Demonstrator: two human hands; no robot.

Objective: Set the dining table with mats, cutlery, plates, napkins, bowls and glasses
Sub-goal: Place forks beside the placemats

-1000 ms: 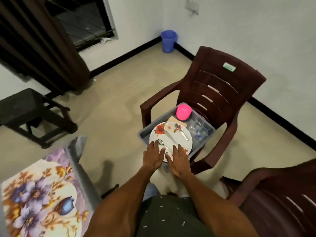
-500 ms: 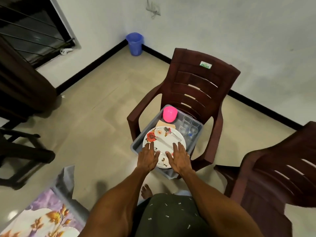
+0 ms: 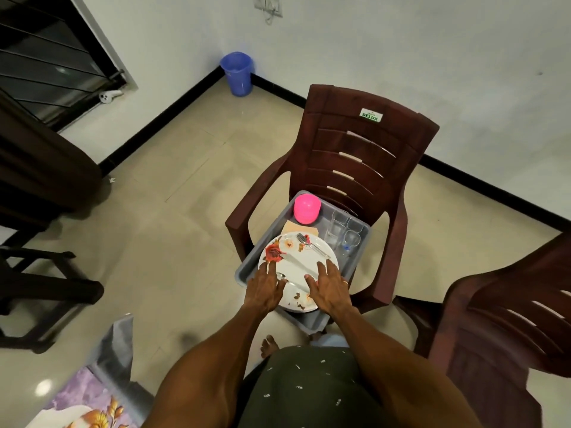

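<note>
Bearing red flowers, white plate (image 3: 304,264) holds fork (image 3: 310,246).

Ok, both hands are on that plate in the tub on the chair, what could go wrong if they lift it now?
1. A fork, a knife and a spoon lie loose on the plate; any tilt could slide them off.
2. The left hand and right hand lie flat on top, not gripping the rim, so the hold looks weak.
3. The glasses stand close beside the plate in the grey tub; a swing could knock them.
</note>
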